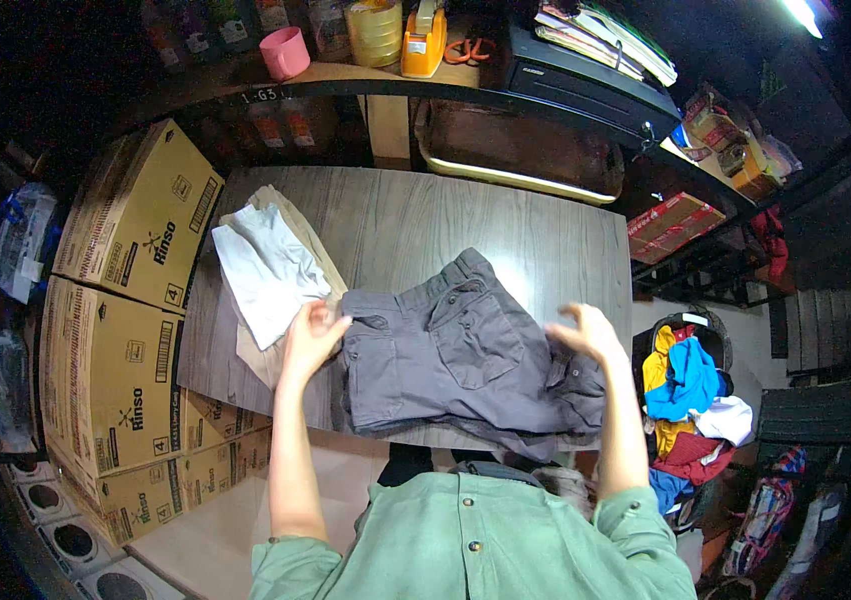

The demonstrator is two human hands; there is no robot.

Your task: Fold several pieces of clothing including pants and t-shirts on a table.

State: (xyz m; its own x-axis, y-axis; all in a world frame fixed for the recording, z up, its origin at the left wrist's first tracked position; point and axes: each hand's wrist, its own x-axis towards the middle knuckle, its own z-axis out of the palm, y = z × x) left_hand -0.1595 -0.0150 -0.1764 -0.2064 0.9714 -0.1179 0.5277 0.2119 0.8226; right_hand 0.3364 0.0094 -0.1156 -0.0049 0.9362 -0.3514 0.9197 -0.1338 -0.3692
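Dark grey cargo pants (455,352) lie spread on a grey wood-grain table (380,225), their waistband towards the far side and part of the fabric bunched at the right. My left hand (314,334) is at the left edge of the waistband, thumb and fingers curved; whether it pinches the cloth cannot be told. Just off the right side of the pants, my right hand (583,330) is raised with its fingers apart and nothing in it. A folded white garment (268,262) rests on folded beige clothing (251,352) at the table's left.
Stacked cardboard cartons (147,217) stand along the left side. Beyond the table, a shelf holds a pink mug (285,54), an orange tape dispenser (424,45) and a black cash drawer (583,86). A heap of colourful clothes (684,382) is at the right.
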